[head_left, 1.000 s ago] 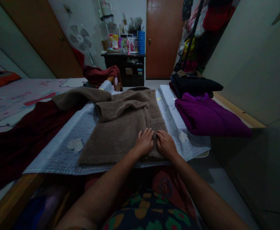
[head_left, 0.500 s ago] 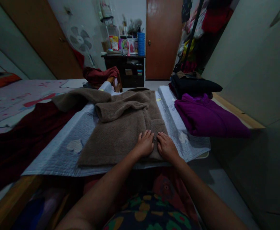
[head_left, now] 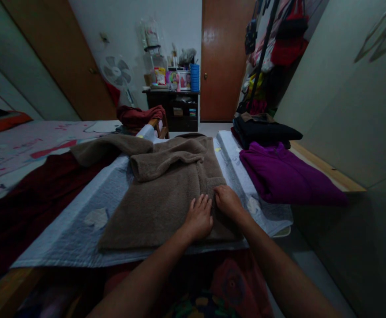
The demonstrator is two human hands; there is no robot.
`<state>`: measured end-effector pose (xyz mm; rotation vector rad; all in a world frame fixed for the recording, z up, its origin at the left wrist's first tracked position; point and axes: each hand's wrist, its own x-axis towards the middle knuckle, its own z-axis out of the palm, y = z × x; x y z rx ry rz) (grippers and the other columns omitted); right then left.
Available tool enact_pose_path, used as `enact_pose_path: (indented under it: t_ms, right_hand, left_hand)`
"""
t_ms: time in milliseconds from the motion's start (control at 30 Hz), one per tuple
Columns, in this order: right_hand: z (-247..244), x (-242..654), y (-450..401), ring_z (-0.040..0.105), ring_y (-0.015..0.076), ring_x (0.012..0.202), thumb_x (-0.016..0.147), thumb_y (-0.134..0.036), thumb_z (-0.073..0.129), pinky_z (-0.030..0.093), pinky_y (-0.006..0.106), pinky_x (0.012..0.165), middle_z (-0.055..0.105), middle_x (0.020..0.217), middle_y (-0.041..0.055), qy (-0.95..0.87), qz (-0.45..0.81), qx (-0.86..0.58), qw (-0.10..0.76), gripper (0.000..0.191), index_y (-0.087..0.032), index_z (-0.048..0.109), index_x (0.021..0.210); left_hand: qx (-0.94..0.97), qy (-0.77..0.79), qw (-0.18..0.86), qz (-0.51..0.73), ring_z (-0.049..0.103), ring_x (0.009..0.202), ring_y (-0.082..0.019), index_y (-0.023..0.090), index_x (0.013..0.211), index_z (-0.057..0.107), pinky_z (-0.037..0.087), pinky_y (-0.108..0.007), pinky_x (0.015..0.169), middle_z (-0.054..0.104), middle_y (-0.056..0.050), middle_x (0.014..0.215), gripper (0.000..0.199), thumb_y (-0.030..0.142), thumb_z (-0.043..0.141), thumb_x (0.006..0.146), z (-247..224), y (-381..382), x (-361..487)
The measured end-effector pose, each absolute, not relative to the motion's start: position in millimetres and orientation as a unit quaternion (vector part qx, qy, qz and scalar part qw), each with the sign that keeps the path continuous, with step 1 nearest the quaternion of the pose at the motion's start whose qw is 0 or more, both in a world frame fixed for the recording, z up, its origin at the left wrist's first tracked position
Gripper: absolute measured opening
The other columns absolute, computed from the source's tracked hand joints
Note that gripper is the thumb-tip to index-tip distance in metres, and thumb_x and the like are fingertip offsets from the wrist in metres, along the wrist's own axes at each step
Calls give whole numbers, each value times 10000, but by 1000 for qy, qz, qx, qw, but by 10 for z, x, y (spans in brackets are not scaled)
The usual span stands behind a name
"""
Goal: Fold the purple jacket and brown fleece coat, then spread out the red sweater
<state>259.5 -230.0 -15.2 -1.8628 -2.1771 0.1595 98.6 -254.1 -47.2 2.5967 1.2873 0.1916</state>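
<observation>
A brown fleece garment [head_left: 161, 205] lies on the quilted cover [head_left: 70, 238], its hem along the near edge, one sleeve [head_left: 111, 145] reaching past the left edge onto a dark red garment [head_left: 47, 190]. The person's left hand [head_left: 200, 219] rests flat on the fleece with fingers a little apart, and just beside it the right hand [head_left: 228, 202] is curled on the same cloth, though I can't tell from here whether it pinches any. By the right edge lies a folded purple top [head_left: 288, 176], a dark folded pile [head_left: 265, 131] behind it.
</observation>
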Motion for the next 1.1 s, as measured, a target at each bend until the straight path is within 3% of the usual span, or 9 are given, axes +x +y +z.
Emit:
enact_pose_path:
  t_ms: [167, 300, 433, 500, 600, 733, 800, 900, 1100]
  right_hand:
    - [-192, 2547, -1822, 515, 203, 1215, 911, -133, 407, 347, 284, 1039, 613, 1280, 127, -754, 17, -633, 175, 338, -126, 629, 1165]
    - [-359, 2523, -1666, 505, 221, 1232, 925, -187, 436, 322, 314, 1074, 594, 1311, 133, -764, 3, -630, 140, 328, -114, 624, 1184]
    - [-468, 2513, -1684, 476, 229, 1268, 929, -210, 443, 288, 342, 1099, 585, 1330, 113, -762, -13, -635, 128, 329, -138, 618, 1198]
    - [-455, 2508, -1682, 486, 227, 1260, 921, -215, 451, 298, 335, 1090, 590, 1323, 111, -764, -13, -634, 120, 329, -142, 620, 1193]
    - [-349, 2503, -1592, 583, 229, 1131, 905, -235, 458, 382, 317, 1001, 661, 1188, 124, -765, 14, -639, 75, 290, -142, 670, 1079]
    - [-138, 2524, -1304, 663, 253, 978, 891, -255, 440, 464, 324, 838, 709, 1055, 161, -747, 78, -660, 15, 313, -139, 717, 981]
    - [-56, 2552, -1109, 680, 266, 947, 886, -256, 442, 474, 330, 799, 721, 1032, 175, -740, 107, -664, 9, 326, -140, 739, 958]
    - [9, 2603, -772, 690, 259, 910, 874, -263, 483, 477, 311, 773, 737, 993, 159, -743, 126, -657, 17, 296, -159, 758, 909]
    - [-2, 2605, 2, 670, 213, 954, 854, -181, 507, 462, 251, 819, 743, 1006, 89, -735, 122, -662, 81, 259, -187, 750, 943]
  left_hand:
    - [880, 440, 160, 77, 180, 1474, -281, 93, 1459, 385, 124, -513, 1193, 291, -149, 1570, 610, 314, 437, 892, -404, -2541, 965]
    - [868, 416, 256, 86, 205, 1467, -293, 146, 1415, 457, 139, -520, 1187, 349, -131, 1548, 593, 325, 529, 854, -296, -2428, 845]
    - [812, 366, 420, 174, 471, 1315, -273, 188, 1240, 616, 311, -441, 1130, 577, -108, 1364, 429, 265, 579, 820, -230, -2074, 660]
    - [728, 389, 503, 257, 580, 1179, -243, 192, 1144, 660, 402, -377, 1060, 657, -96, 1232, 346, 234, 599, 806, -219, -1802, 579]
    - [514, 497, 587, 380, 589, 1148, -240, 179, 1046, 664, 442, -355, 1002, 658, -107, 1194, 288, 192, 681, 758, -203, -1342, 486]
    - [197, 525, 679, 474, 575, 1178, -224, 156, 1129, 595, 470, -315, 950, 589, -166, 1243, 331, 246, 671, 820, -180, -803, 395]
    - [106, 504, 698, 498, 582, 1161, -215, 147, 1189, 553, 496, -300, 908, 573, -182, 1221, 363, 333, 601, 881, -181, -605, 365]
    - [4, 468, 685, 558, 602, 1085, -167, 185, 1204, 526, 522, -250, 845, 579, -123, 1139, 370, 433, 513, 929, -204, -390, 339]
    - [-99, 386, 647, 651, 631, 831, -125, 216, 996, 580, 563, -235, 731, 601, -31, 909, 262, 454, 482, 949, -310, -180, 325]
